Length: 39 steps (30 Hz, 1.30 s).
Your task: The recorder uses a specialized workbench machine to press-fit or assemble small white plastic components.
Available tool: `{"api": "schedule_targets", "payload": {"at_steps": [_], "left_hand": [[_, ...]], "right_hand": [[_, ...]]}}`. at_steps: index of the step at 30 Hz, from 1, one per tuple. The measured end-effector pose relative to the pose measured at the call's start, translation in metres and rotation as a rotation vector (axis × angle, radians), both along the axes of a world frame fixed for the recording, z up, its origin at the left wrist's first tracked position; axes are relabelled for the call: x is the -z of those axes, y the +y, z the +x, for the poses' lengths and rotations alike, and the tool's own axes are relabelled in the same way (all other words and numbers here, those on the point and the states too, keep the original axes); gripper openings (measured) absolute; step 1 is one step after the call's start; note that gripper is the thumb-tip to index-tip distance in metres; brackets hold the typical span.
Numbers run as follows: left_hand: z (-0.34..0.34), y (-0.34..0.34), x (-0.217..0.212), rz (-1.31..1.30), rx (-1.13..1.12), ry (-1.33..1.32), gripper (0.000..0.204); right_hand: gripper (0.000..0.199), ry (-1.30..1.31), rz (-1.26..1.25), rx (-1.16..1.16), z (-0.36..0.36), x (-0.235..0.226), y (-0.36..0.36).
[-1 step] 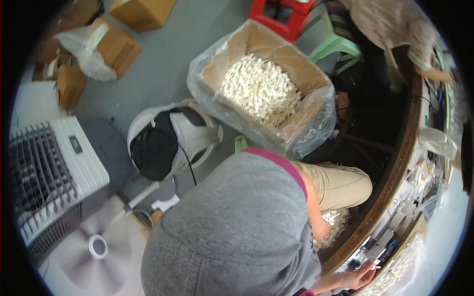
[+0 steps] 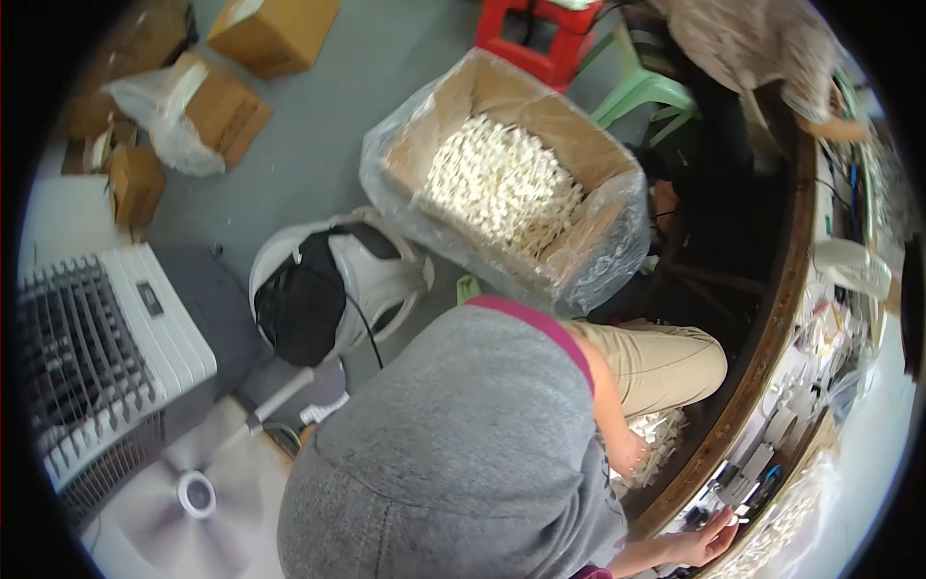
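My left hand hangs low beside my knee, at a heap of small white pieces. Its fingers are mostly hidden, so whether it grips any of them does not show. At the bench edge my right hand is closed, its fingertips pinching a small white piece. Just beyond those fingertips is a grey and white block-shaped fixture, with a bit of blue beside it. More loose white pieces lie in clear plastic along the bench, close to my right hand.
A plastic-lined carton full of white pieces stands on the floor. Around it are a green stool, a red stool and a white chair. A fan spins near an air cooler. Another person's sleeve shows at the bench.
The whole view has shifted slightly, with the carton and boxes lower in the picture. My right hand keeps its pinch on the small white piece; my left hand stays by the heap.
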<state>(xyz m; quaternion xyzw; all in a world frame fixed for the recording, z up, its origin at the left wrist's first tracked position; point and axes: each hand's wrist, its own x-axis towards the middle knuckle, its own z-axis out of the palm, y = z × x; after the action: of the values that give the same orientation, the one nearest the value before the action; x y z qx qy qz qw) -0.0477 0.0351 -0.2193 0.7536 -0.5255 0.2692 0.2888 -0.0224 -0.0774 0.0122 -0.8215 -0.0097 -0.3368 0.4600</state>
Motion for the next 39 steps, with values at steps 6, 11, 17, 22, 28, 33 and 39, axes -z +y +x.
{"api": "schedule_targets", "payload": {"at_steps": [6, 11, 17, 22, 28, 33, 39], "left_hand": [[-0.011, 0.002, -0.004, -0.011, 0.142, 0.205, 0.041], [-0.008, 0.017, -0.023, -0.042, 0.130, 0.373, 0.050], [0.006, 0.021, -0.039, -0.060, 0.149, 0.495, 0.071], [0.011, 0.021, -0.061, 0.040, 0.202, 0.662, 0.066], [0.017, 0.010, -0.085, 0.030, 0.276, 0.662, 0.059], [0.053, -0.013, -0.151, -0.109, 0.321, 0.475, 0.045], [0.126, -0.070, -0.242, -0.370, 0.340, 0.158, 0.030]], "right_hand": [[0.026, -0.047, -0.364, 0.118, -0.040, 0.015, -0.025], [0.025, -0.010, -0.489, 0.242, -0.056, 0.020, -0.021], [0.027, 0.014, -0.224, 0.351, -0.069, 0.027, -0.038], [0.030, 0.051, -0.382, 0.457, -0.070, 0.025, -0.053], [0.027, 0.188, -0.497, 0.440, -0.059, 0.032, -0.073], [0.026, 0.261, -0.669, 0.420, -0.050, 0.036, -0.080], [0.022, 0.318, -0.747, 0.404, -0.039, 0.015, -0.082]]}}
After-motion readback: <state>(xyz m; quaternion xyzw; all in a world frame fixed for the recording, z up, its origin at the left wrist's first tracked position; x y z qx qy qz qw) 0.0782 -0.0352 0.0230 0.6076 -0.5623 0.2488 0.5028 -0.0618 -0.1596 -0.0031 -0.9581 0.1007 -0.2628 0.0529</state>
